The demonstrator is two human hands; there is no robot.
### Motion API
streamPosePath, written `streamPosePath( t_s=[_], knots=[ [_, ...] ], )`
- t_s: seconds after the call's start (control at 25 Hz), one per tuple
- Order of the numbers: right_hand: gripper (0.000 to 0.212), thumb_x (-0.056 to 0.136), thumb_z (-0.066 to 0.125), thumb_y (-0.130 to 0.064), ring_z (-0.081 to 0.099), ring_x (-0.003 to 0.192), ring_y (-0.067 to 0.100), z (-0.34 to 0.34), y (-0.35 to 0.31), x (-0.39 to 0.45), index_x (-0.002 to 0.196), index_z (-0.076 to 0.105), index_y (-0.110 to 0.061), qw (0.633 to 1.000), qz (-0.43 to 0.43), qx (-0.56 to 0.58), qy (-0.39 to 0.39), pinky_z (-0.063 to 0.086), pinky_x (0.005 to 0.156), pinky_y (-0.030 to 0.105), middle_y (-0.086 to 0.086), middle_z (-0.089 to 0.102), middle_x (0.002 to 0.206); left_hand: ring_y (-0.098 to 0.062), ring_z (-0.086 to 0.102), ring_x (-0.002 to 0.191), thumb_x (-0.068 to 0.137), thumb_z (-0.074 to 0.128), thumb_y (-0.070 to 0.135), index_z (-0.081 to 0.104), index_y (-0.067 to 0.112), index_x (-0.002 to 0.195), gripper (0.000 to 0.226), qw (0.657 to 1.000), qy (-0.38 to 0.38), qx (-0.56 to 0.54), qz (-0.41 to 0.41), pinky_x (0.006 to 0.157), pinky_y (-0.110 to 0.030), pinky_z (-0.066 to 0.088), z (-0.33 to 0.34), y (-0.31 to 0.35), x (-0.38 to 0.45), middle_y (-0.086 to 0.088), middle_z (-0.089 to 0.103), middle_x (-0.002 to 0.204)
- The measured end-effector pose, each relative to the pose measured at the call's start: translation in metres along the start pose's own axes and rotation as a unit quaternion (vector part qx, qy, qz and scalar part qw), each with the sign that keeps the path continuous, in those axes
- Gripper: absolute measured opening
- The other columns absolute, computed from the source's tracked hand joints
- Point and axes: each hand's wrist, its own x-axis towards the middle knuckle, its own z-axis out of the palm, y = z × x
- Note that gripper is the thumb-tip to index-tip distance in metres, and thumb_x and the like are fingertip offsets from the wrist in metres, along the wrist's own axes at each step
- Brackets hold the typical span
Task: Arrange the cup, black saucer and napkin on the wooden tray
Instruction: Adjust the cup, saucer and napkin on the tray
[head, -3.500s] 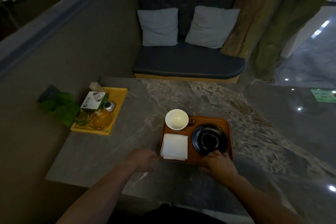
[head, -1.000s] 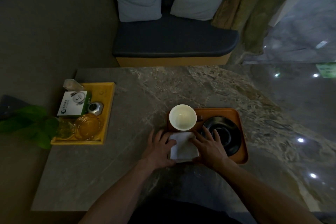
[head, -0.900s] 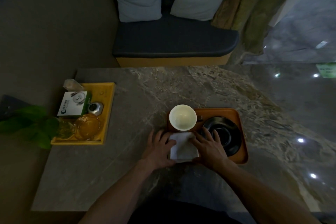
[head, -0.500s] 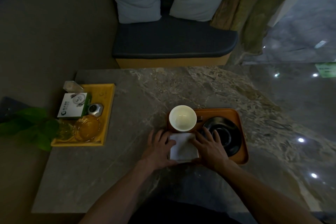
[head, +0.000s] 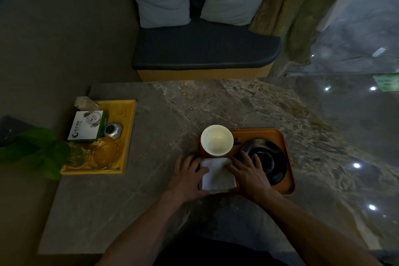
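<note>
**A:** While both hands sit flat on the napkin point(head: 218, 174), what's different from a few seconds back?

**B:** Plenty. Then the right hand point(head: 250, 176) was at the near edge of the black saucer point(head: 267, 161) and the left hand point(head: 190, 176) rested on the table point(head: 151, 211). Now both have come in on the napkin. Over the last second, though, almost nothing moves.

**A:** So what does that mean for the job?

**B:** My read: cup point(head: 217, 140) and saucer are placed, and this is the final squaring of the napkin.

**A:** Are the hands gripping it?

**B:** No, fingers spread and open, pressing its left and right edges, pinching nothing.

**A:** And the layout?

**B:** The napkin, a white folded square, lies at the near left corner of the wooden tray point(head: 280, 136), slightly skewed. The pale, empty cup stands upright at the far left corner. The saucer fills the right half, glossy, with a recessed centre.

**A:** Is the napkin fully aboard?

**B:** Its near edge seems to overlap the rim; I can't tell for sure.
</note>
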Motion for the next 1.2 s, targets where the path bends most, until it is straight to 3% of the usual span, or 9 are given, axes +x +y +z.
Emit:
streamPosePath(
  t_s=[0.92,1.2],
  knots=[
    [0.089,0.083,0.063,-0.055,-0.013,0.146,0.037,-0.008,-0.007,-0.008,0.150,0.007,-0.041,0.999,0.024,-0.013,-0.042,-0.002,0.112,0.069,-0.001,0.003,0.163,-0.029,0.006,0.149,0.082,0.055,0.067,0.030,0.038,0.147,0.076,0.999,-0.030,-0.014,-0.017,0.120,-0.059,0.000,-0.009,0.007,-0.002,0.001,0.017,0.161],
    [0.077,0.086,0.064,-0.044,-0.007,0.147,0.036,-0.018,-0.021,-0.013,0.149,0.021,-0.038,0.998,0.061,-0.006,-0.028,-0.001,0.112,0.069,-0.001,0.016,0.161,-0.028,0.011,0.148,0.085,0.055,0.063,0.033,0.036,0.147,0.071,0.997,-0.062,-0.040,-0.021,0.119,-0.059,0.010,-0.024,0.006,-0.012,0.002,0.019,0.161]
  ],
)
